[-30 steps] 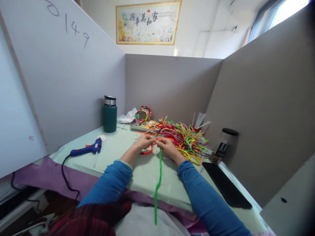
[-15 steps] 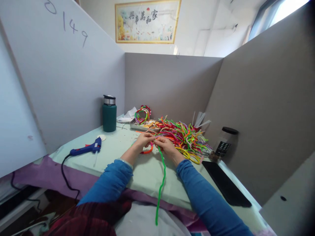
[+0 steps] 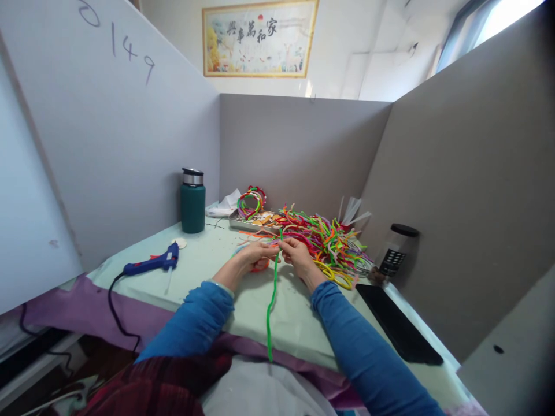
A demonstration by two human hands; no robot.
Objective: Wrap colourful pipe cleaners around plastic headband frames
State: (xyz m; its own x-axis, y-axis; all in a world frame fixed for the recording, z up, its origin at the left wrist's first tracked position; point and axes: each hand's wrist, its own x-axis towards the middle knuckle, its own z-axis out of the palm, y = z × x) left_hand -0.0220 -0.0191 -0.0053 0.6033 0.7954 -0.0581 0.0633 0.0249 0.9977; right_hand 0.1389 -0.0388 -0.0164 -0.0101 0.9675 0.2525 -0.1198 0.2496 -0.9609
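Observation:
A fuzzy green pipe cleaner (image 3: 272, 309) hangs from my fingertips toward the table's front edge, with a short end poking up above them. My left hand (image 3: 256, 255) and my right hand (image 3: 297, 257) meet over the middle of the table, both pinching it. Partly hidden behind my left hand is an orange-red pipe cleaner loop (image 3: 260, 266); whether it is held or lies on the table I cannot tell. Just beyond my right hand spreads a big pile of coloured pipe cleaners (image 3: 333, 237), with yellow rings (image 3: 333, 274) at its near side.
At left lie a blue glue gun (image 3: 151, 263) with a cord and a white disc (image 3: 179, 243); a green bottle (image 3: 193, 202) stands behind. A metal tray (image 3: 243, 224) holds wooden pieces and coloured rings. To the right are a black phone-like slab (image 3: 399, 323) and a clear jar (image 3: 396, 251).
The green pipe cleaner has slid upward through my fingers; its lower end is higher and further left, and its top end now shows above my hands. My hands shifted slightly right.

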